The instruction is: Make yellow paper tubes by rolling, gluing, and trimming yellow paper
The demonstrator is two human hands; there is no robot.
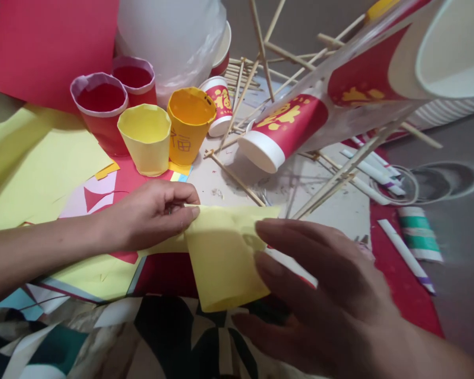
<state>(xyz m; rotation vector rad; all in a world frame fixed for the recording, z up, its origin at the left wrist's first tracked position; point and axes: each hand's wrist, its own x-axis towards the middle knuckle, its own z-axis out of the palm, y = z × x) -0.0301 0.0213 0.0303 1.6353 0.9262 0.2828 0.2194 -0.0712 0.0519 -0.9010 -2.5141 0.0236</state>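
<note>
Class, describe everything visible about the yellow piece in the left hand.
The yellow piece looks like plain paper, tapering from its wide top to a narrower base. It is held roughly upright before patterned cloth, upper left corner pinched by the left hand. The right hand is at its right edge; contact is unclear.

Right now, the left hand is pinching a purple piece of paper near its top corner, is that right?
Not quite: the head view shows that the paper is yellow, not purple. The left hand is indeed pinching it near its top corner.
</note>
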